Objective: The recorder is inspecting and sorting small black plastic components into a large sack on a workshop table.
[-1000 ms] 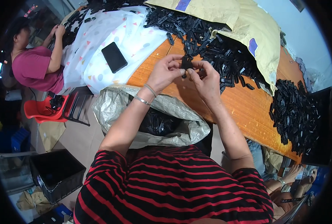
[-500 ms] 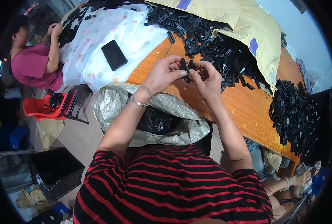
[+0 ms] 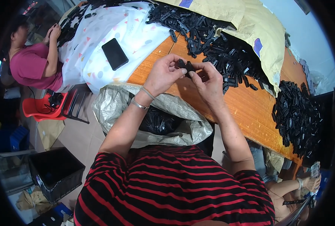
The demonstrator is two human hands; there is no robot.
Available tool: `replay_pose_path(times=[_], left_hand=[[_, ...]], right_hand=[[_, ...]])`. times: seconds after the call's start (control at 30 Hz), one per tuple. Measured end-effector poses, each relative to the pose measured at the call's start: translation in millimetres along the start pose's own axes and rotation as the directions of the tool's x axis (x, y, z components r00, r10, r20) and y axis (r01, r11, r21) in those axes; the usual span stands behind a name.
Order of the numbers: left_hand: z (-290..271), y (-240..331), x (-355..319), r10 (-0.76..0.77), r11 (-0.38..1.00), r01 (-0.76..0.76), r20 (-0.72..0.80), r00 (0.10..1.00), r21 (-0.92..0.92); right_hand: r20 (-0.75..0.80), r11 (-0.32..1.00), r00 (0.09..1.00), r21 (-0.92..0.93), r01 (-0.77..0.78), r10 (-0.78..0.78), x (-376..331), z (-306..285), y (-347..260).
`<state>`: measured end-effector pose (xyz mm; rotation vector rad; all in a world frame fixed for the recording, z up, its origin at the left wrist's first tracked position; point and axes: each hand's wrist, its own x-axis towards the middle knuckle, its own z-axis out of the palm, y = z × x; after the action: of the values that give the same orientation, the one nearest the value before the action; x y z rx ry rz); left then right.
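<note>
Pinching a small black plastic piece (image 3: pixel 185 66) between both sets of fingertips, the left hand (image 3: pixel 163 75) and right hand (image 3: pixel 209 81) are holding it above the wooden table (image 3: pixel 246 109); a loose pinch is risking dropping it into the open sack (image 3: pixel 156 120) below.

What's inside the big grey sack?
The grey sack has shiny black stuff in its open mouth, probably black plastic pieces. Its folded rim and the left arm hide the rest.
</note>
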<state>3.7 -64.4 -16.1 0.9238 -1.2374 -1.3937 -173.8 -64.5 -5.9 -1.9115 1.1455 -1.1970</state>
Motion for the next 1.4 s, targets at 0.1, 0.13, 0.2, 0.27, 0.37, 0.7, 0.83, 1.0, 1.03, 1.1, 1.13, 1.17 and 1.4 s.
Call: replay_pose_path(times=[0.1,0.13,0.2,0.27,0.37,0.7,0.83,1.0,1.03,1.1,1.13,1.17,1.4], left_hand=[[3,-2,-3,0.035,0.999,-0.034,-0.030,0.999,0.004],[6,-3,-5,0.086,0.996,-0.084,-0.059,0.995,0.030],[15,2,-10,0.137,0.990,-0.132,-0.084,0.987,0.055],[23,9,-16,0.142,0.990,-0.141,-0.119,0.983,0.020],[31,12,-22,0.274,0.949,-0.234,-0.184,0.944,0.213],[29,18,-37,0.325,0.932,-0.280,-0.188,0.927,0.230],[26,17,-43,0.233,0.946,-0.178,-0.185,0.955,0.271],[1,28,-68,0.082,0.880,-0.015,-0.122,0.989,0.474],[-8,29,-74,-0.010,0.798,0.054,-0.077,0.997,0.600],[-27,31,-93,-0.015,0.698,-0.025,0.050,0.999,0.716],[-34,30,-99,-0.042,0.582,-0.109,0.163,0.986,0.806],[-36,33,-104,-0.040,0.580,-0.106,0.158,0.987,0.808],[-40,26,-49,0.192,0.663,-0.099,-0.041,0.981,0.742]], right_hand=[[-0.007,1.000,1.000,-0.013,0.016,-0.016,0,3,1],[-0.016,1.000,1.000,0.000,0.019,-0.019,0,4,2],[-0.036,0.995,0.996,-0.052,0.084,-0.086,0,3,3],[-0.051,0.983,0.987,-0.103,0.149,-0.154,-1,4,2],[-0.070,0.969,0.970,-0.110,0.222,-0.231,-4,8,-7],[0.023,0.996,0.998,0.071,0.062,-0.063,-11,19,2],[0.043,0.998,0.999,0.068,-0.019,0.016,-17,30,5],[0.305,1.000,0.952,-0.007,0.008,-0.006,-34,14,-9],[0.431,0.996,0.900,-0.035,0.085,-0.062,-34,8,-3],[0.341,0.975,0.919,-0.033,0.221,-0.197,-27,-5,19],[0.291,0.969,0.948,-0.169,0.180,-0.125,-20,-15,27],[0.232,0.945,0.971,-0.299,0.134,-0.064,-13,-24,32],[0.350,0.596,0.937,-0.753,0.279,0.003,32,-30,71]])
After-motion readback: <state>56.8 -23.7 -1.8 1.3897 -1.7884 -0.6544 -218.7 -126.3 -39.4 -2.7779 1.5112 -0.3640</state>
